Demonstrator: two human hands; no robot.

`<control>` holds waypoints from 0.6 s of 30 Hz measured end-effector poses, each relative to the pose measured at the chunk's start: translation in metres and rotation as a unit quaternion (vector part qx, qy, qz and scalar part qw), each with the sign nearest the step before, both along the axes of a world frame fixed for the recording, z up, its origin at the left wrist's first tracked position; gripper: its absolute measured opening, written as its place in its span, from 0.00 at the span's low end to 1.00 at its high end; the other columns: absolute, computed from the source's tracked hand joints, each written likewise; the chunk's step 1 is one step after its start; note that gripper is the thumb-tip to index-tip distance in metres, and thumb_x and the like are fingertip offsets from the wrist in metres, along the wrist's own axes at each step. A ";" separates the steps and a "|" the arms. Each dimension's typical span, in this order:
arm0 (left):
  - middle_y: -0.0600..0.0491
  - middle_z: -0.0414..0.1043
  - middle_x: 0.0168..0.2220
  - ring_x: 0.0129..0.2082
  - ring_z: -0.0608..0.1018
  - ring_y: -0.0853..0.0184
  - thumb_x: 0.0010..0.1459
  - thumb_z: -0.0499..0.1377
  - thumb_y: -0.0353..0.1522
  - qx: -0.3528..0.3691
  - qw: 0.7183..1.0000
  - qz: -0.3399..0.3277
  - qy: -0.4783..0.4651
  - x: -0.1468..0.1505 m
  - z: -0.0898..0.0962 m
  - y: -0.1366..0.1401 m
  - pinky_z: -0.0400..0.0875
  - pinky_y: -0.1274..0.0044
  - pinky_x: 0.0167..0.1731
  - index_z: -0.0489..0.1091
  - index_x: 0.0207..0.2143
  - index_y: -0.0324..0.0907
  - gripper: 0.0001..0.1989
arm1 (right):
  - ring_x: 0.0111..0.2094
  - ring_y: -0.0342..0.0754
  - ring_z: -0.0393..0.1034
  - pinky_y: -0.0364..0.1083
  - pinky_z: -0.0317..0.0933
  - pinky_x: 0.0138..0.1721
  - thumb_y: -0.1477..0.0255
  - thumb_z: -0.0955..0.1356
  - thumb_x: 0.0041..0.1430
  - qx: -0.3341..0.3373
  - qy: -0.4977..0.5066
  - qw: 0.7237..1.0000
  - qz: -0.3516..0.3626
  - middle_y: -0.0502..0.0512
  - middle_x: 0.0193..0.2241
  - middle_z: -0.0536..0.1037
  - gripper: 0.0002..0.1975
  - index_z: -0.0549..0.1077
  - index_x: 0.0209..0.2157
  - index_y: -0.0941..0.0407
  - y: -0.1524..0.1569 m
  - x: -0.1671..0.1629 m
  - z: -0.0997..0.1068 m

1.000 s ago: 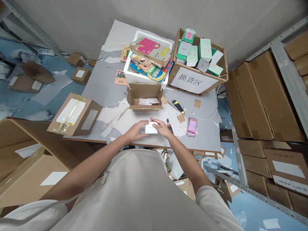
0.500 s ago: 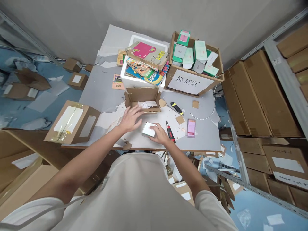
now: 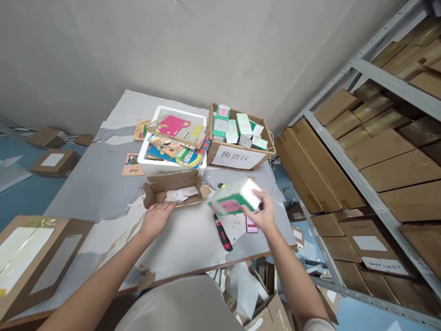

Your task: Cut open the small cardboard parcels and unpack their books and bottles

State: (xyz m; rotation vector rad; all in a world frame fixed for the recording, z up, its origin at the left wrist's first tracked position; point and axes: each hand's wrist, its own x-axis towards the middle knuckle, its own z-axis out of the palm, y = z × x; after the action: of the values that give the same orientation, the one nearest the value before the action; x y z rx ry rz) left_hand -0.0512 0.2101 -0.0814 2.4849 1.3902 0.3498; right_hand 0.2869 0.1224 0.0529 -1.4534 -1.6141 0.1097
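My right hand (image 3: pixel 262 214) is closed around one end of a white and green carton (image 3: pixel 236 197) with a pink panel. It holds the carton tilted above the table, and the far end is blurred. At the front wall of an open brown cardboard box (image 3: pixel 174 184), my left hand (image 3: pixel 158 219) has its fingers closed over the edge. Crumpled white paper (image 3: pixel 181 194) lies inside that box. Below the carton, a red and black utility knife (image 3: pixel 223 234) rests on the table. A yellow and black cutter (image 3: pixel 221 185) is mostly hidden behind the carton.
Behind stand a white foam box (image 3: pixel 144 161) piled with books (image 3: pixel 179 131) and a labelled cardboard carton (image 3: pixel 237 156) of green-white boxes. A taped parcel (image 3: pixel 44 262) sits at the table's left. A phone (image 3: pixel 251 225) lies on the right. Shelving (image 3: pixel 330 142) with boxes lines the right side.
My right hand has raised the carton from the table and tilted it, moving right, so its green and pink side shows. My left hand has closed on the cardboard box's edge. The view has shifted.
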 end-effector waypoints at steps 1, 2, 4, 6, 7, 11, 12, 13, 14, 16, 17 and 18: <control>0.44 0.78 0.44 0.45 0.78 0.54 0.51 0.47 0.23 0.003 1.000 0.000 0.008 0.000 -0.001 0.000 0.70 0.62 0.44 0.72 0.48 0.44 0.25 | 0.44 0.55 0.70 0.53 0.69 0.41 0.63 0.75 0.43 0.046 0.007 0.998 -0.048 0.58 0.42 0.71 0.26 0.68 0.44 0.53 0.013 0.020 0.014; 0.44 0.78 0.44 0.45 0.78 0.54 0.52 0.46 0.23 0.006 1.000 -0.001 0.018 -0.001 -0.003 0.000 0.70 0.63 0.44 0.72 0.49 0.43 0.25 | 0.44 0.54 0.70 0.53 0.68 0.44 0.63 0.75 0.42 0.093 0.016 0.991 -0.098 0.57 0.42 0.70 0.27 0.67 0.44 0.54 0.028 0.039 0.026; 0.44 0.78 0.44 0.44 0.79 0.55 0.53 0.46 0.23 0.010 0.999 -0.002 0.038 -0.002 -0.007 -0.001 0.70 0.65 0.43 0.72 0.49 0.41 0.25 | 0.46 0.52 0.68 0.55 0.65 0.49 0.65 0.75 0.41 0.176 0.036 0.963 -0.201 0.56 0.44 0.68 0.28 0.65 0.44 0.55 0.066 0.077 0.043; 0.45 0.78 0.44 0.44 0.79 0.57 0.55 0.45 0.24 0.018 0.999 -0.001 0.048 -0.003 -0.011 -0.001 0.71 0.66 0.42 0.72 0.50 0.42 0.24 | 0.47 0.52 0.67 0.56 0.63 0.52 0.67 0.75 0.41 0.223 0.048 0.933 -0.277 0.56 0.44 0.67 0.29 0.63 0.45 0.56 0.112 0.114 0.051; 0.45 0.78 0.44 0.43 0.79 0.57 0.56 0.45 0.24 0.023 0.998 0.000 0.051 -0.004 -0.013 -0.001 0.71 0.67 0.41 0.72 0.49 0.42 0.24 | 0.47 0.52 0.67 0.57 0.62 0.53 0.67 0.74 0.43 0.232 0.052 0.922 -0.307 0.57 0.44 0.67 0.28 0.62 0.45 0.56 0.136 0.130 0.053; 0.48 0.79 0.42 0.41 0.80 0.59 0.59 0.45 0.27 0.052 0.997 -0.002 0.055 -0.008 -0.020 0.000 0.72 0.70 0.38 0.74 0.47 0.44 0.21 | 0.52 0.54 0.64 0.59 0.60 0.54 0.68 0.68 0.53 0.221 0.082 0.895 -0.378 0.61 0.48 0.65 0.23 0.60 0.49 0.56 0.222 0.178 0.040; 0.48 0.79 0.42 0.41 0.80 0.59 0.60 0.45 0.28 0.062 0.997 -0.003 0.055 -0.009 -0.021 0.001 0.72 0.71 0.37 0.74 0.47 0.44 0.21 | 0.53 0.54 0.63 0.59 0.60 0.54 0.68 0.68 0.54 0.211 0.091 0.891 -0.391 0.62 0.49 0.65 0.23 0.59 0.50 0.57 0.239 0.184 0.032; 0.48 0.79 0.42 0.41 0.80 0.60 0.60 0.45 0.28 0.072 0.996 -0.005 0.053 -0.010 -0.022 0.001 0.72 0.71 0.36 0.74 0.47 0.44 0.21 | 0.53 0.55 0.63 0.59 0.60 0.54 0.68 0.67 0.54 0.195 0.097 0.890 -0.400 0.64 0.49 0.65 0.24 0.59 0.51 0.57 0.252 0.188 0.023; 0.49 0.79 0.42 0.40 0.80 0.60 0.60 0.45 0.28 0.082 0.995 -0.006 0.051 -0.011 -0.023 0.001 0.72 0.72 0.36 0.74 0.47 0.44 0.21 | 0.52 0.55 0.63 0.59 0.60 0.54 0.68 0.67 0.54 0.173 0.100 0.893 -0.404 0.65 0.49 0.65 0.24 0.59 0.51 0.58 0.263 0.189 0.012; 0.49 0.79 0.41 0.39 0.80 0.62 0.60 0.46 0.29 0.099 0.994 -0.009 0.046 -0.012 -0.024 0.001 0.72 0.73 0.36 0.74 0.46 0.44 0.20 | 0.53 0.56 0.63 0.57 0.61 0.53 0.67 0.68 0.54 0.116 0.095 0.908 -0.391 0.67 0.50 0.65 0.25 0.59 0.52 0.59 0.278 0.190 -0.011; 0.49 0.79 0.41 0.39 0.81 0.62 0.60 0.46 0.29 0.105 0.994 -0.009 0.043 -0.012 -0.024 0.001 0.72 0.73 0.36 0.74 0.46 0.43 0.19 | 0.53 0.56 0.62 0.57 0.62 0.53 0.66 0.68 0.54 0.086 0.084 0.918 -0.378 0.68 0.50 0.65 0.26 0.59 0.52 0.60 0.281 0.190 -0.022; 0.50 0.80 0.41 0.39 0.81 0.62 0.60 0.46 0.29 0.108 0.993 -0.008 0.040 -0.011 -0.023 0.000 0.72 0.73 0.36 0.75 0.45 0.44 0.19 | 0.54 0.56 0.61 0.57 0.62 0.52 0.64 0.67 0.54 0.057 0.066 0.927 -0.366 0.69 0.51 0.65 0.27 0.59 0.53 0.60 0.283 0.191 -0.032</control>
State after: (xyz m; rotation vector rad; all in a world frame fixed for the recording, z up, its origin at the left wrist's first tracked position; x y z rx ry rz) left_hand -0.0622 0.2106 -0.1049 2.7100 1.4298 0.4208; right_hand 0.4777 0.4059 0.0204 -1.8163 -0.8721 -0.3039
